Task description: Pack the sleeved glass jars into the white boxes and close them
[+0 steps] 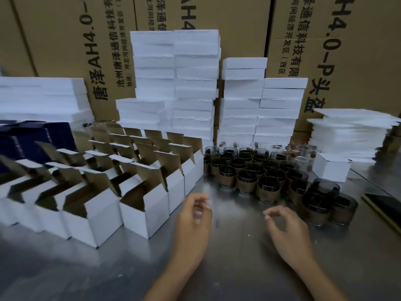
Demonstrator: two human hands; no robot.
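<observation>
A person is working at a shiny grey metal tabletop [238,268], seen from above the hands. Both hands are hovering over the near middle of the tabletop and holding nothing. The left hand [194,216] is blurred, its fingers loosely curled and apart. The right hand [286,227] is hanging palm down with its fingers relaxed and slightly bent.

Rows of small white cardboard boxes with brown insides [143,213] are filling the left half of the tabletop, every lid flap standing up. The nearest ones are looking empty. The rows behind are too shadowed to judge.

A tight cluster of dark glass jars wrapped in brown paper sleeves [247,181] is standing right of centre, just beyond the right hand and running toward the right edge. A few clear glass jars without sleeves [303,153] are sitting behind them.

One closed white box [332,168] is resting near the far right side, just beside the jars. A flat dark phone [384,205] is lying at the right edge.

Stacks of white foam slabs [195,83] are lining the far edge, with printed brown shipping cartons [65,40] behind them and dark blue boxes [32,137] at the far left corner.

The task is looking barely begun: perhaps one box is finished, and dozens of jars and open boxes are waiting.
</observation>
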